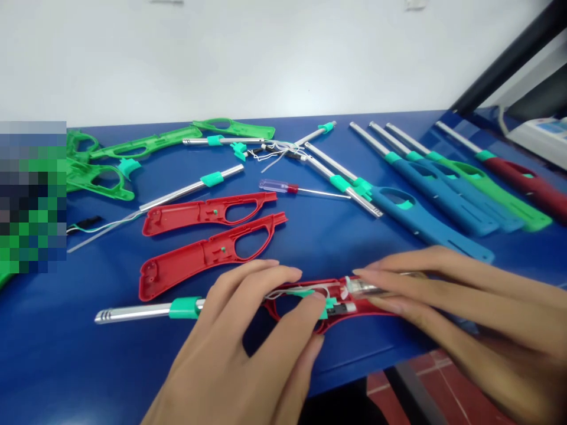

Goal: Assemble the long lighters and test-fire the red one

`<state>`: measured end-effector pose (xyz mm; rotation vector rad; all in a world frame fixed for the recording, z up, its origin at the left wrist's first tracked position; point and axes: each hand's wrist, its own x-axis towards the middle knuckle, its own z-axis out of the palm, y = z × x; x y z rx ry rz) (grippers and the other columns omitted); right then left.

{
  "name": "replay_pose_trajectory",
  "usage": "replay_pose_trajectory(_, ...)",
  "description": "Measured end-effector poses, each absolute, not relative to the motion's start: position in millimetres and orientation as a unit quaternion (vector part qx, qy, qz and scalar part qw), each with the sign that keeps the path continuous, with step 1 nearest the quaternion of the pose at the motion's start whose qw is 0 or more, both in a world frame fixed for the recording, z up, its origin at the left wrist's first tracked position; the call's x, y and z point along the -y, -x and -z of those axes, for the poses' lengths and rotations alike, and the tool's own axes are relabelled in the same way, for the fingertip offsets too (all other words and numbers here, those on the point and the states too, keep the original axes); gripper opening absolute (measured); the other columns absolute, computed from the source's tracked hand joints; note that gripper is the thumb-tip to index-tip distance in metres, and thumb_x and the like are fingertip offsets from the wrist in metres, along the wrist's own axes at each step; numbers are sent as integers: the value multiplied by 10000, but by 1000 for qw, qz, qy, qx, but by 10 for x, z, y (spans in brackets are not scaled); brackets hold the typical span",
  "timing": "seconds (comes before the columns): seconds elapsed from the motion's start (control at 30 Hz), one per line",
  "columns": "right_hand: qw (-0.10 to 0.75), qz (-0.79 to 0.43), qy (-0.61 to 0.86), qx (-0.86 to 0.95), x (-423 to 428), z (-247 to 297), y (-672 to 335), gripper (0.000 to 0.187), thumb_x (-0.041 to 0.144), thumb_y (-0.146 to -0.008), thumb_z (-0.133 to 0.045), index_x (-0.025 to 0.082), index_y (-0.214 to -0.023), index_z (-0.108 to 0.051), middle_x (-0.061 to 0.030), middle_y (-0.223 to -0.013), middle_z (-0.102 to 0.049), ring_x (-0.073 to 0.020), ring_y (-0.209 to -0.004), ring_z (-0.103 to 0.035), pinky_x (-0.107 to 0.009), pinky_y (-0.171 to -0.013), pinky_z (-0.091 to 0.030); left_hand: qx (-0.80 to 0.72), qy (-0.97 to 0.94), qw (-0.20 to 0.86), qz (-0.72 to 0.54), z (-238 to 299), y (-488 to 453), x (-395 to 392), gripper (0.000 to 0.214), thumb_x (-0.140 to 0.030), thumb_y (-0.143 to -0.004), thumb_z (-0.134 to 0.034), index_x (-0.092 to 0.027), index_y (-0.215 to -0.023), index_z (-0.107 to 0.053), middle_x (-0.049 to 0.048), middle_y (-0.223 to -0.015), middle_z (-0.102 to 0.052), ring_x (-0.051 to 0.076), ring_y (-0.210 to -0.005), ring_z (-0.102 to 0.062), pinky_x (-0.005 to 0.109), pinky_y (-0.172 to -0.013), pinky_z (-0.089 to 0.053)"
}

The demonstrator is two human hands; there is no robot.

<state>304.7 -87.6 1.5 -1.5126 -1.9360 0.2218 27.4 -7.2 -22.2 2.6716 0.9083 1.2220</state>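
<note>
My left hand (239,330) is closed around a red lighter handle half (376,306) near the table's front edge. Its thumb presses by the teal trigger (328,307), beside a black igniter (340,310) and thin white wire. A metal lighter tube (137,313) with a teal collar (183,307) sticks out to the left of that hand. Between the fingertips of my right hand (460,313) is a clear fuel tank (365,287), at the right part of the handle half. The fingers hide the tank's far end and the handle's right end.
Two red handle halves (186,268) lie just beyond my left hand. Behind them are a screwdriver (277,186), loose metal tubes (190,189) and green handle halves (146,144). Assembled lighters (436,183) lie at the right. A pixelated patch covers the left edge.
</note>
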Motion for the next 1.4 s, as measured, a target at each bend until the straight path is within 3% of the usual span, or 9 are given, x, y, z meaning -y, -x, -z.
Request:
replay_pose_trajectory(0.17,319,-89,577,747,854,-13,-3032,379,268,-1171,-685,478,-1459,-813,77,-1386,-855,-175,-1132,-888,-274,-974,-763,-313,-886,39,-340,144,-275,90,359,-438,-1293,-424,-300,-1296,-755,19,-1246,-838,169,-1198,-828,300,-1173,-669)
replay_pose_trajectory(0.23,316,-100,578,746,855,-15,-3030,399,265,-1170,-678,480,-1483,-803,61,-1387,-859,-196,-1141,-889,-298,-964,-772,-306,-880,30,-362,116,-261,88,304,-355,-1275,-486,-286,-1256,-782,34,-1222,-842,176,-1146,-838,296,-1113,-698)
replay_pose_trajectory(0.4,302,-105,574,754,851,-22,-3031,436,267,-1171,-667,509,-1513,-788,47,-1368,-868,-229,-1155,-891,-333,-936,-782,-308,-889,78,-328,106,-232,83,220,-391,-1185,-686,-302,-1314,-840,70,-1242,-848,246,-1106,-853,360,-994,-760)
replay_pose_trajectory(0.57,323,-98,571,748,800,-36,-3002,348,260,-1166,-679,460,-1401,-841,51,-1288,-891,-206,-1084,-902,-303,-900,-780,-317,-885,92,-327,117,-252,91,225,-333,-1117,-778,-331,-1328,-858,52,-1232,-857,252,-1081,-853,346,-941,-764)
replay_pose_trajectory(0.77,336,-110,579,735,803,-50,-2998,285,312,-1166,-691,470,-1315,-875,58,-1243,-896,-202,-1060,-899,-307,-887,-779,-318,-880,82,-344,119,-279,113,320,-436,-1271,-508,-313,-1304,-801,29,-1229,-851,190,-1125,-844,300,-1046,-721)
replay_pose_trajectory(0.87,331,-123,588,728,803,-38,-3015,273,314,-1143,-728,479,-1295,-884,50,-1229,-892,-219,-1046,-896,-338,-862,-784,-325,-873,90,-353,113,-281,147,294,-422,-1279,-502,-319,-1302,-776,11,-1237,-848,165,-1146,-834,283,-1083,-699)
replay_pose_trajectory(0.97,350,-123,582,724,766,-41,-3006,244,316,-1120,-763,468,-1245,-908,47,-1179,-904,-227,-1009,-896,-344,-817,-779,-332,-866,106,-359,87,-320,150,239,-407,-1235,-599,-316,-1296,-812,45,-1216,-851,220,-1125,-838,352,-1031,-733)
replay_pose_trajectory(1.1,369,-122,569,725,713,-62,-2962,239,277,-1098,-789,453,-1188,-923,43,-1115,-918,-241,-983,-893,-358,-786,-769,-331,-864,99,-366,-5,-462,69,208,-449,-1051,-849,-335,-1223,-876,74,-1128,-843,316,-1129,-831,440,-952,-762)
replay_pose_trajectory(1.4,380,-100,571,721,750,-21,-2921,164,314,-1096,-838,420,-1217,-868,92,-1143,-918,-205,-1043,-868,-360,-912,-749,-343,-855,123,-370,-143,-613,-15,209,-496,-1040,-846,-343,-1174,-893,67,-1096,-843,313,-1112,-822,443,-936,-751)
